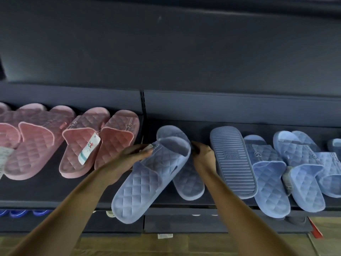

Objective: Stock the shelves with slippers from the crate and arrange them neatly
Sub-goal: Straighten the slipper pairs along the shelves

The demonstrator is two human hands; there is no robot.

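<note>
A light blue quilted slipper [147, 180] lies tilted across the dark shelf [46, 189], its heel hanging past the front edge. My left hand [129, 156] grips its strap from the left side. My right hand [202, 154] pinches the strap's right edge. Partly under it lies a second blue slipper [188, 182], toe pointing to the back. To the right, one blue slipper [233, 161] is turned sole up and leans on another blue slipper [267, 174].
Pink quilted slippers [99, 143] stand in pairs on the left half of the shelf, one with a paper tag [89, 147]. More blue slippers [302, 169] overlap at the right. A lower shelf holds dark blue items [18, 212]. Cardboard [129, 244] lies on the floor below.
</note>
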